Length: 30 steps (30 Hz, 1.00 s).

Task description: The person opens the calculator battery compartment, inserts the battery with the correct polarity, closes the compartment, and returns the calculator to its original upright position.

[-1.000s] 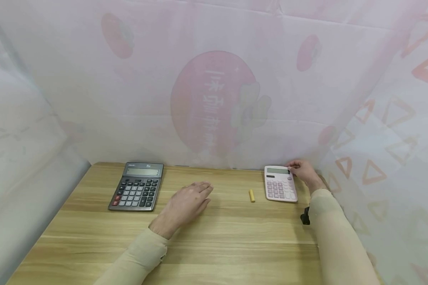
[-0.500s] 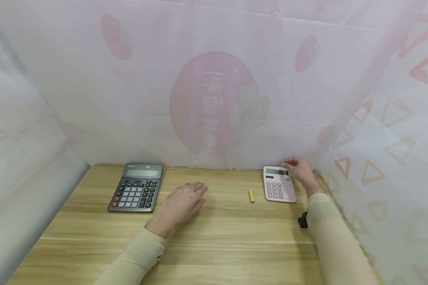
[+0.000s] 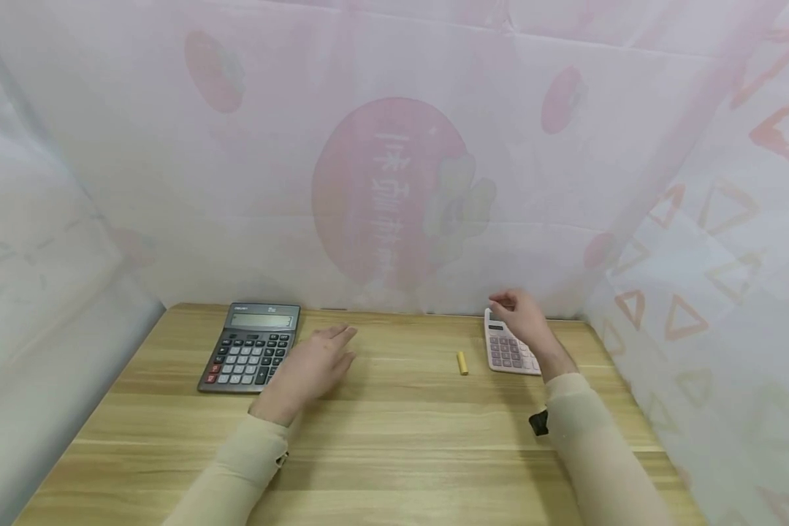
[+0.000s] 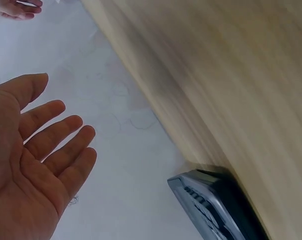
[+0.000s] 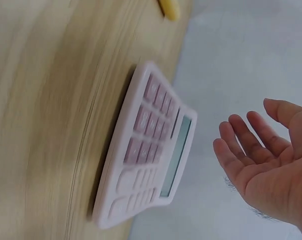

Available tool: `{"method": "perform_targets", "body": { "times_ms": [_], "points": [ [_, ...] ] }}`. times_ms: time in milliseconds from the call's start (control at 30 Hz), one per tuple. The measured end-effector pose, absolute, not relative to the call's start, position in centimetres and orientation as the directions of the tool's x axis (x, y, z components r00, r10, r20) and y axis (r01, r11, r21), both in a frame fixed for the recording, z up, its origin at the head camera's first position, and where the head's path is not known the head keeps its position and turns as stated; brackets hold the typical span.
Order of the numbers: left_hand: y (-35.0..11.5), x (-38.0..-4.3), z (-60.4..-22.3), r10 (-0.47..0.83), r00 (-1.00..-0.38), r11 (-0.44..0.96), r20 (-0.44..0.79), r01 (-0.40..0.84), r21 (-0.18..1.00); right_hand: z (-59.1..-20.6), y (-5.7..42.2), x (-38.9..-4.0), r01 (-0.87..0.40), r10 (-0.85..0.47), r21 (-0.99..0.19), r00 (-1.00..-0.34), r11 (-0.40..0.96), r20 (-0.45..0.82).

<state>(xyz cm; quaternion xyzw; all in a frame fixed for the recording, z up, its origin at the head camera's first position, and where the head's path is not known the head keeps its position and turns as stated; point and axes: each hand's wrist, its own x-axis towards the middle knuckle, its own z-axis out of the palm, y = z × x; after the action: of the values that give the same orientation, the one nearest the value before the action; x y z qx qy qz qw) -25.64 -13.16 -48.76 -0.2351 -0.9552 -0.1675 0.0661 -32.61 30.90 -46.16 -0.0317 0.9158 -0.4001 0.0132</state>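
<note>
My right hand (image 3: 519,318) hovers above the pink calculator (image 3: 511,353), hiding part of its screen in the head view. In the right wrist view that hand (image 5: 271,160) is apart from the calculator (image 5: 148,150), its fingers relaxed and holding nothing. At the left, my left hand (image 3: 309,372) is over the table beside the dark grey calculator (image 3: 250,347), covering its lower right corner. The left wrist view shows this hand (image 4: 41,155) with loose, spread fingers and nothing in the palm. A short yellow stick (image 3: 462,363) lies just left of the pink calculator.
The wooden table (image 3: 394,453) runs back to a white and pink printed cloth (image 3: 394,197). Cloth also hangs along the left and right sides. A small black object (image 3: 538,422) sits at the right cuff.
My right hand has left the pink calculator's upper right corner and moved left over its top. My left hand has shifted left toward the dark grey calculator. Neither calculator has visibly moved on the table.
</note>
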Motion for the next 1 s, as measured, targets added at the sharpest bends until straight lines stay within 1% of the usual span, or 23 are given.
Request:
{"method": "perform_targets", "body": {
  "times_ms": [233,533,700,1000],
  "points": [
    [-14.9,-26.6,-48.9,0.377,-0.903,0.845,0.206,0.426,0.324,-46.3,27.5,-31.4,-0.126,-0.135,-0.731,-0.990,0.671,0.047],
    [-17.5,-27.7,-48.6,0.301,-0.939,0.865,0.167,0.342,0.367,-46.5,23.8,-29.8,-0.157,-0.207,-0.744,-0.978,0.649,0.026],
    [-18.8,-28.3,-48.7,0.253,-0.956,0.870,0.146,0.291,0.398,-46.6,21.8,-29.0,-0.155,-0.214,-0.747,-0.977,0.647,0.017],
    [-21.2,-29.1,-48.9,0.166,-0.979,0.894,0.120,0.201,0.401,-46.8,19.0,-27.9,-0.231,-0.273,-0.705,-0.960,0.671,0.056]
  ]
}}
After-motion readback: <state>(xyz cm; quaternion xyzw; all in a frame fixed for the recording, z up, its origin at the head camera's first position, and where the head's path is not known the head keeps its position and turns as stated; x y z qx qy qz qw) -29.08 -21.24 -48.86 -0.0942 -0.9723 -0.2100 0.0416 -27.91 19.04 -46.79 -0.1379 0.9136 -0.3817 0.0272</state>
